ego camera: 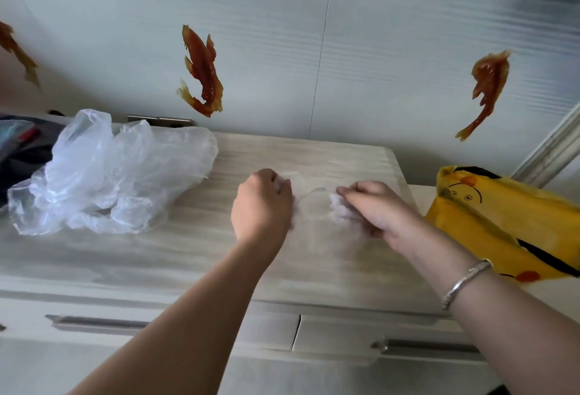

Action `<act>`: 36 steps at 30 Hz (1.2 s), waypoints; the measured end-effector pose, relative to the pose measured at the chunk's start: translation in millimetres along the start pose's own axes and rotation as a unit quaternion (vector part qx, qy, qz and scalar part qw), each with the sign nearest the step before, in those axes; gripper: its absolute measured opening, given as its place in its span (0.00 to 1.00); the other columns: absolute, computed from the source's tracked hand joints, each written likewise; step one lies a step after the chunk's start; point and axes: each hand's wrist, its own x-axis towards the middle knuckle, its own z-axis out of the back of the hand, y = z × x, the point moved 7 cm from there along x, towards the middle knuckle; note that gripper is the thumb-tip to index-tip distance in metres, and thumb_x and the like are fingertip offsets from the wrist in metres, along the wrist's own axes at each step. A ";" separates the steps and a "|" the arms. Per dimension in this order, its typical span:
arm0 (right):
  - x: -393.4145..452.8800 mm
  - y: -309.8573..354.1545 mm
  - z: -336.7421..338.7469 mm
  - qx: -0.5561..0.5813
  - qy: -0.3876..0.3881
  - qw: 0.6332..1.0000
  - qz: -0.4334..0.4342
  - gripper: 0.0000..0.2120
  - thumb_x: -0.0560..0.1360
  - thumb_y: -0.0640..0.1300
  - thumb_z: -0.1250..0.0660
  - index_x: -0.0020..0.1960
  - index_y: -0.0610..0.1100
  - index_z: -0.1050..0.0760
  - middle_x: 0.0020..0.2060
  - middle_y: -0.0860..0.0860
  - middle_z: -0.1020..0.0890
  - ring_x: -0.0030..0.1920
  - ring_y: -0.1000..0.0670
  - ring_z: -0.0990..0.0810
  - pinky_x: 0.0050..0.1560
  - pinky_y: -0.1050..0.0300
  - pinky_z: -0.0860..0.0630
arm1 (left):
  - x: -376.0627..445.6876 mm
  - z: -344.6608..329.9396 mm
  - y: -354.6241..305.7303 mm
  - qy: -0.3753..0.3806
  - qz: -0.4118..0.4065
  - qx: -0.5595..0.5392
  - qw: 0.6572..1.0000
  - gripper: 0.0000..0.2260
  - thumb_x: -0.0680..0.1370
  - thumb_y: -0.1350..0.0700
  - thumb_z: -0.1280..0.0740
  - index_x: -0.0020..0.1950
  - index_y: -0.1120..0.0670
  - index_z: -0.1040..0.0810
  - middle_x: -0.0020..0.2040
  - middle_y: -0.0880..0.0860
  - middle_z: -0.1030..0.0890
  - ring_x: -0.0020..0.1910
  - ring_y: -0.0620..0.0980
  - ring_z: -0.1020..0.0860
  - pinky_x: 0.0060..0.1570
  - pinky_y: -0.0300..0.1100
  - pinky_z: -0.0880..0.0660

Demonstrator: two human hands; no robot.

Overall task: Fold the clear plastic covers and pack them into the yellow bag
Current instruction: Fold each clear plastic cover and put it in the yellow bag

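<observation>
Plastic cover (315, 206), thin and nearly see-through, lies spread flat on the worktop (188, 256) right in front of the person, stretched between the two hands. Its long axis seems to run left to right, though its edges are hard to make out against the pale wood grain. The left hand (262, 203) has its fingers curled down, bunching one end of the sheet; the right hand (368, 206) pinches a crumpled bit of the other end. Both are about equally near the sheet, one at each end.

A heap of more clear covers (110, 175) sits well apart to the left, at the back of the worktop. The yellow bag (502, 225) lies to the right, just beyond the right hand, so that hand is the nearer one for packing. I'd guess the fold comes next, bringing one end across to meet the other along that left-right line. Being so flimsy, the sheet may well slip or spring back open.
</observation>
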 end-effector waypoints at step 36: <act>-62.2 -16.2 -1.6 -0.441 0.068 0.809 0.382 0.34 0.76 0.68 0.48 0.75 0.50 0.41 0.73 0.57 0.38 0.73 0.61 0.45 0.72 0.67 0.56 | -46.1 -19.9 1.3 0.216 -0.334 0.145 0.906 0.21 0.81 0.45 0.43 0.72 0.50 0.33 0.72 0.46 0.32 0.72 0.47 0.37 0.71 0.42 0.41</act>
